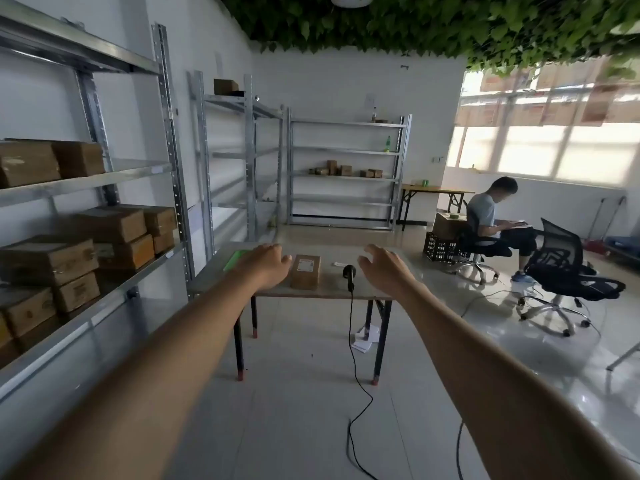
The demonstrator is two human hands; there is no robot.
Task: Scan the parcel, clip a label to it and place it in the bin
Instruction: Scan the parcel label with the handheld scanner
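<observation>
Cardboard parcel bears an unreadable white label between empty, loosely spread left hand and right hand.

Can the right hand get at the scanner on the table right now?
Probably yes. The right hand is open and empty, beside the scanner on the table; nothing lies between them. The parcel sits on the scanner's far side.

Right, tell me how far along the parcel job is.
Nothing looks done. The parcel lies unclipped on the table, the scanner beside it. In hand: nothing, left hand and right hand both open, empty. Left: scan, clip, bin.
</observation>
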